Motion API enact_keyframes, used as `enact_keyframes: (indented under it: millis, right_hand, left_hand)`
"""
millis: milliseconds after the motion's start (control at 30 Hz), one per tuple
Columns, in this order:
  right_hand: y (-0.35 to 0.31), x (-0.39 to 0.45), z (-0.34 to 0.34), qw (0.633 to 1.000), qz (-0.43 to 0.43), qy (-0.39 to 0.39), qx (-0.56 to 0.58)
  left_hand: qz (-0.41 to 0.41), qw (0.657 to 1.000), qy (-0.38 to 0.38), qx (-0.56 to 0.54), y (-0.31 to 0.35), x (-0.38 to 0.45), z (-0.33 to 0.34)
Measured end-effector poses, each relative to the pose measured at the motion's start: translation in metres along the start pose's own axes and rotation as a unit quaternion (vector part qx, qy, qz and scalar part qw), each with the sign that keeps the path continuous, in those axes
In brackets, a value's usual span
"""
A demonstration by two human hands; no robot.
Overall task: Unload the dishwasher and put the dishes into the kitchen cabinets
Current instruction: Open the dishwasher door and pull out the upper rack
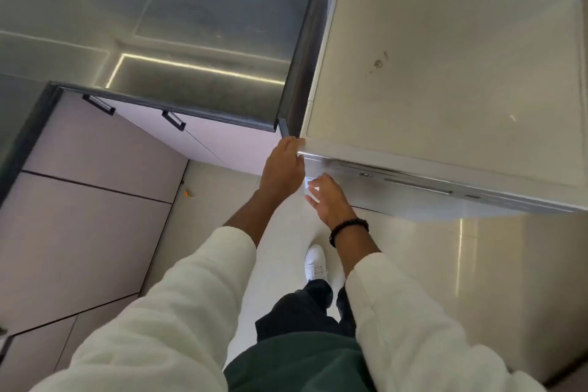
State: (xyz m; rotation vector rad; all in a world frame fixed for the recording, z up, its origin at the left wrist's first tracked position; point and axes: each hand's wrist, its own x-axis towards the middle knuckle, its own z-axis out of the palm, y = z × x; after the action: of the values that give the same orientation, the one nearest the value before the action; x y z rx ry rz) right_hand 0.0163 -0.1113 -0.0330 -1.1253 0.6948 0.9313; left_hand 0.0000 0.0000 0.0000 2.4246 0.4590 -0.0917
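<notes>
A beige freestanding dishwasher (445, 67) fills the right side, seen from above, with its door shut and a control strip (420, 188) along the door's top front. My left hand (281, 169) rests on the machine's top left front corner, fingers laid over the edge. My right hand (331, 200), with a black bead bracelet at the wrist, reaches to the left end of the door front, fingers loosely extended by a white sticker (309, 183). No dishes are in view.
A grey countertop (191, 25) with a dark rim lies left of the dishwasher. Pale pink cabinet doors (79, 216) with black handles (173, 119) stand below it. My white shoe (315, 262) is on the light floor tiles.
</notes>
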Motion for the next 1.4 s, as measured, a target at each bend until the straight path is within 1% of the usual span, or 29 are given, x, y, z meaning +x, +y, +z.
enact_keyframes:
  millis: [67, 233, 467, 567, 667, 700, 767, 833, 867, 933, 1033, 1100, 1133, 1233, 1300, 1367, 1400]
  right_hand:
    - [0.002, 0.005, 0.008, 0.999, -0.01, 0.013, 0.029]
    - [0.002, 0.0, 0.018, 0.991, -0.01, 0.008, 0.134]
    - [0.0, -0.002, 0.023, 0.986, -0.001, 0.011, 0.168]
    - [-0.001, -0.006, 0.028, 0.985, -0.003, -0.015, 0.171]
    - [-0.007, -0.006, 0.025, 0.991, -0.013, -0.021, 0.133]
    - [-0.011, -0.007, 0.023, 0.995, -0.013, -0.022, 0.098]
    - [-0.016, -0.009, 0.017, 1.0, -0.009, -0.017, -0.015]
    - [-0.02, -0.014, 0.01, 0.989, -0.014, 0.001, -0.144]
    - [-0.022, -0.015, 0.008, 0.98, -0.025, 0.008, -0.199]
    - [-0.036, -0.024, 0.006, 0.958, -0.076, 0.006, -0.276]
    - [-0.077, -0.043, 0.01, 0.928, -0.165, 0.015, -0.335]
    - [-0.118, -0.059, 0.019, 0.899, -0.236, 0.025, -0.369]
    - [-0.142, -0.068, 0.026, 0.876, -0.276, 0.031, -0.394]
    - [-0.222, -0.097, 0.049, 0.778, -0.403, 0.073, -0.476]
    - [-0.275, -0.119, 0.065, 0.722, -0.487, 0.105, -0.48]
    - [-0.327, -0.144, 0.082, 0.668, -0.549, 0.134, -0.484]
    - [-0.353, -0.155, 0.091, 0.632, -0.578, 0.15, -0.494]
  left_hand:
    - [0.002, 1.0, 0.006, 0.016, 0.002, 0.004, -0.001]
    - [0.025, 0.999, 0.01, 0.042, 0.006, 0.015, -0.002]
    - [0.03, 0.998, 0.02, 0.052, 0.006, 0.02, -0.007]
    - [0.031, 0.998, 0.022, 0.059, 0.007, 0.021, -0.009]
    - [0.04, 0.996, 0.025, 0.072, 0.01, 0.02, -0.01]
    - [0.041, 0.996, 0.025, 0.073, 0.011, 0.021, -0.01]
    - [0.049, 0.996, 0.024, 0.075, 0.014, 0.021, -0.011]
    - [0.054, 0.995, 0.02, 0.075, 0.02, 0.024, -0.014]
    - [0.055, 0.995, 0.019, 0.076, 0.023, 0.026, -0.017]
    - [0.067, 0.995, 0.025, 0.076, 0.033, 0.034, -0.028]
    - [0.087, 0.993, 0.052, 0.067, 0.057, 0.053, -0.054]
    - [0.111, 0.989, 0.075, 0.059, 0.082, 0.067, -0.081]
    - [0.129, 0.986, 0.092, 0.056, 0.097, 0.076, -0.096]
    - [0.194, 0.966, 0.16, 0.063, 0.15, 0.112, -0.151]
    - [0.228, 0.948, 0.206, 0.081, 0.19, 0.138, -0.194]
    - [0.248, 0.932, 0.252, 0.082, 0.227, 0.162, -0.233]
    - [0.258, 0.922, 0.278, 0.08, 0.244, 0.174, -0.252]
